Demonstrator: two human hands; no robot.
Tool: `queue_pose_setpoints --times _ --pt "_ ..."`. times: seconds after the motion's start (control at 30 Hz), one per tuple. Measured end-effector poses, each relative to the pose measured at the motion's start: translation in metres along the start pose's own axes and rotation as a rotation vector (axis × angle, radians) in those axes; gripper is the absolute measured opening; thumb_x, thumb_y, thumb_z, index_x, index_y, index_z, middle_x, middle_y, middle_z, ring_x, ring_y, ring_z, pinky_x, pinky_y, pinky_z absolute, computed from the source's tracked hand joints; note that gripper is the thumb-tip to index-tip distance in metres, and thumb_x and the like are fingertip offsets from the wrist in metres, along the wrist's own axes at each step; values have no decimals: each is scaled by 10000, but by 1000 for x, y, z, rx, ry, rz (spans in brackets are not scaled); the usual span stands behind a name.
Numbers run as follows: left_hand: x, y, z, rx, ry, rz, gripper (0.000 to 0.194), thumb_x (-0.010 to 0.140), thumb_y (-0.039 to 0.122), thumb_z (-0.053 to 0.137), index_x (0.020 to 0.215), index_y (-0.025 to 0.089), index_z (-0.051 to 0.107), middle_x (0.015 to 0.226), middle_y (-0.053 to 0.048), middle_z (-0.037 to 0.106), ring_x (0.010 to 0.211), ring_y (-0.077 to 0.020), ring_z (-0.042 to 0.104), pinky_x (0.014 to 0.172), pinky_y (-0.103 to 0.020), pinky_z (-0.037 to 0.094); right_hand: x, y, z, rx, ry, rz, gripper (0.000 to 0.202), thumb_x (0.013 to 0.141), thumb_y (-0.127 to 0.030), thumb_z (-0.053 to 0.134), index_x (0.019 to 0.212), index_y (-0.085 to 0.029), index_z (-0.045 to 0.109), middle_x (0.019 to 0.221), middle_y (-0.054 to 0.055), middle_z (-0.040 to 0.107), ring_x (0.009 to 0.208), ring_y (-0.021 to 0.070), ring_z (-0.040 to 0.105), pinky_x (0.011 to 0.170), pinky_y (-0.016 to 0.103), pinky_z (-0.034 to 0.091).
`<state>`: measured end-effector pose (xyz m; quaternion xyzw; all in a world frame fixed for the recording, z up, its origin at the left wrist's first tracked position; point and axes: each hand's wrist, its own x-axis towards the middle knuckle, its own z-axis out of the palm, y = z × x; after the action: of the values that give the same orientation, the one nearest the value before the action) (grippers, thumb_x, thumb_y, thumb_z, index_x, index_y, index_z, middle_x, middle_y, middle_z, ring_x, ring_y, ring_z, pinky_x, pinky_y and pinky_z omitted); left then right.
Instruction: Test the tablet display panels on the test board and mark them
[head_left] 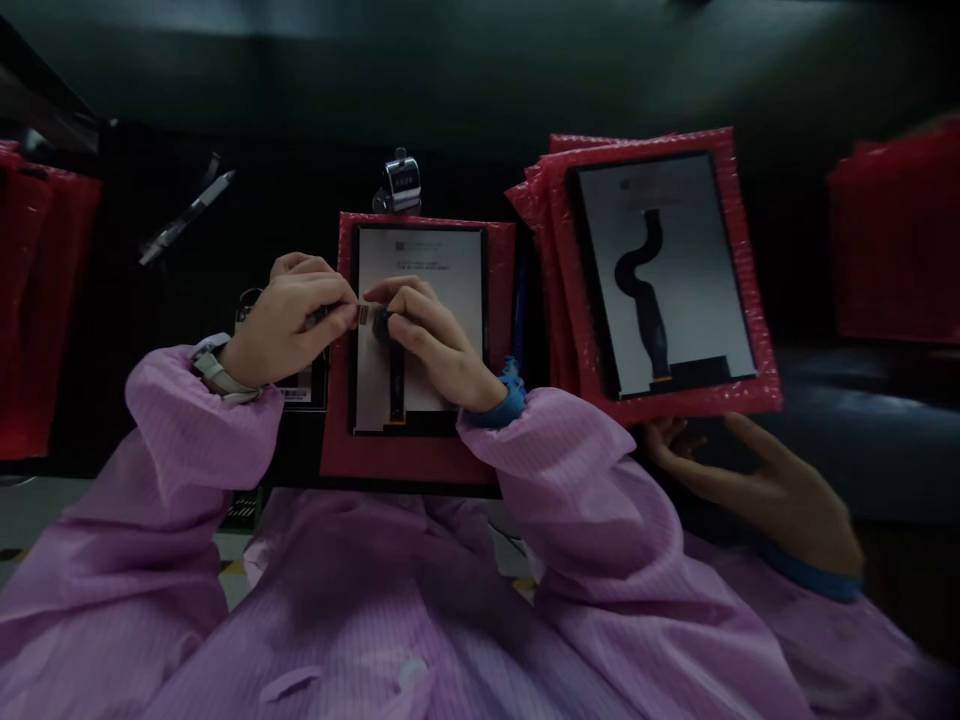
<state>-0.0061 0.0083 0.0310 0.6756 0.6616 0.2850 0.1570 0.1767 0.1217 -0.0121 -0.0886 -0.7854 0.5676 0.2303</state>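
A flat display panel [450, 375] with a pale back and black edges lies on a red bubble-wrap sheet [405, 458] in front of me. My left hand [296, 315] is at the panel's left edge, thumb and forefinger pinched at the small gold-toned end of a flex cable [364, 314]. Over the panel's middle, my right hand [435, 335] has its fingers closed on the dark part of the cable. The black strip [397, 385] of the cable runs down to the panel's lower edge. My fingertips partly hide the cable.
At right, another panel [615, 260] with a curved black cable lies on stacked red bubble wrap [562, 370]. Another person's hand [780, 500] is beneath that stack's edge. A metal tally counter [401, 183] stands behind my panel. A white pen [187, 217] and red wraps [45, 300] are at left.
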Motion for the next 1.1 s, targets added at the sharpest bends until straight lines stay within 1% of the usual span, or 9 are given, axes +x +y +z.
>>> queue_pose_setpoints --times 0.07,0.17,0.37,0.57,0.77,0.97,1.1 --pt "-1 0 1 13 -14 6 285 932 343 435 763 197 612 795 -30 677 865 -217 643 1042 -491 408 0 0 1 -143 29 -80 298 1050 -399 416 830 -220 510 1195 75 623 1145 223 523 1075 475 432" --pt "-2 1 3 8 -22 14 284 930 355 441 782 199 627 814 -31 681 896 -224 649 1058 -495 388 -1 1 4 -263 84 -150 239 1046 -319 422 847 -220 510 1183 82 618 1137 225 513 1043 463 438" --pt "-2 3 4 -8 -34 16 290 942 346 438 802 199 645 825 -27 689 918 -224 649 1074 -491 365 -2 5 6 -364 120 -171 221 1040 -285 428 847 -212 507 1187 93 611 1138 228 503 1021 455 429" --pt "-2 4 6 -17 -20 14 269 931 332 445 803 210 648 813 -21 689 923 -231 650 1077 -509 356 -3 2 6 -407 128 -183 213 1034 -274 422 843 -219 498 1167 94 619 1119 233 517 1006 456 428" --pt "-2 3 9 7 -17 -9 223 909 317 476 780 222 632 794 -13 693 925 -241 652 1097 -526 340 -3 -3 5 -424 105 -167 216 1023 -257 421 823 -221 496 1114 100 631 1079 240 523 984 454 439" --pt "-2 2 10 9 -35 -3 236 920 322 463 800 221 640 802 -20 691 912 -237 653 1100 -526 342 -3 -1 4 -431 104 -172 216 1029 -259 426 827 -220 492 1106 90 632 1071 232 531 987 442 436" --pt "-2 0 10 -2 -29 18 247 931 317 451 810 217 641 797 -17 681 912 -233 654 1100 -528 337 -2 1 3 -396 85 -174 220 1039 -260 424 839 -217 507 1115 84 640 1085 225 533 992 422 437"
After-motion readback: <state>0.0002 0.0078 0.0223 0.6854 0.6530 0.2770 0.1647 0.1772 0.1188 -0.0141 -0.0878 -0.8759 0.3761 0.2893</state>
